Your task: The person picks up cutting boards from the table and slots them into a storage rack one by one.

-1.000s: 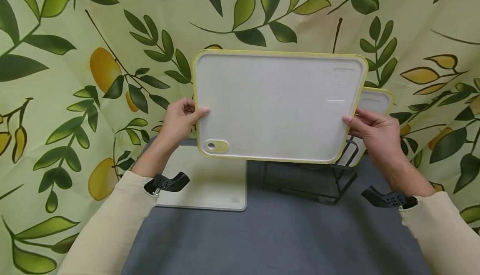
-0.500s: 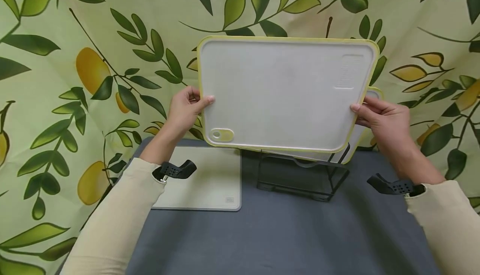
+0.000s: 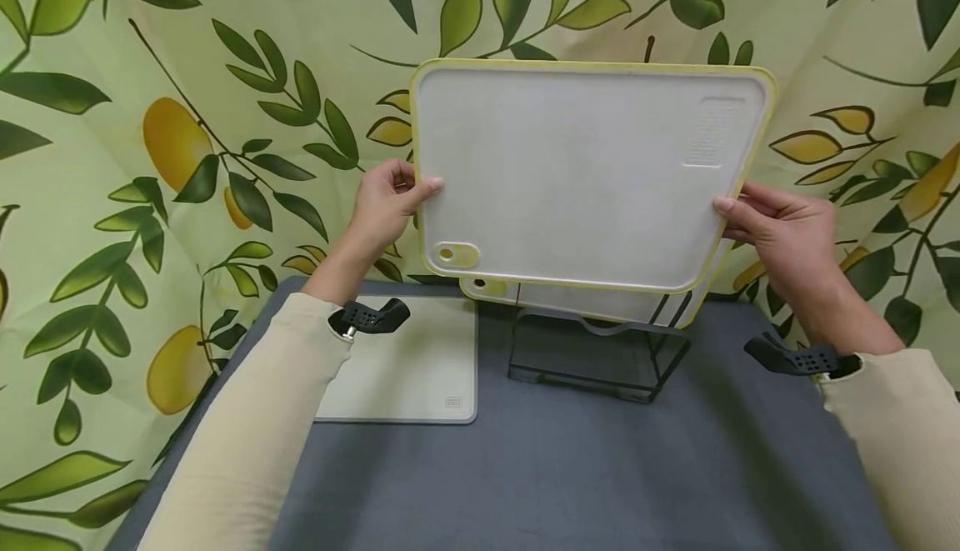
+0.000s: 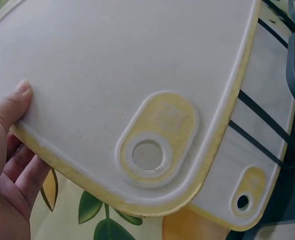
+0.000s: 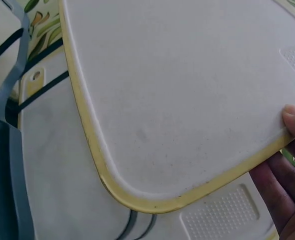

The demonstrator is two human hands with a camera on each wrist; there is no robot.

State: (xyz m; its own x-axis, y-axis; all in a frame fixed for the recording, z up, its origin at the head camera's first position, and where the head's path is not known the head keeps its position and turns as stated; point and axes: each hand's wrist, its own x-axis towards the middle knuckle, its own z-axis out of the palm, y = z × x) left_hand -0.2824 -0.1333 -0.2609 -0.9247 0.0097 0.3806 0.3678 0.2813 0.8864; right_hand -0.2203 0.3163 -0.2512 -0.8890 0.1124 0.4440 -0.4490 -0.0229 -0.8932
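The left hand (image 3: 393, 201) and right hand (image 3: 787, 222) grip a yellow-rimmed cutting board (image 3: 596, 176) at its 9 and 3 o'clock edges, raised at 12 o'clock from a dark wire rack (image 3: 596, 330). Behind it, 1 similar board (image 5: 62, 160) stands at the rack; 1 white board (image 3: 408, 359) lies on the table (image 3: 562, 476) at the rack's 9 o'clock.

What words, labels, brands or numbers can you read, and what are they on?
No text is readable.
Small grey mark on the flat white board: too small to read.
Faint patch on the held board's yellow tab: too blurred to tell whether it's lettering.
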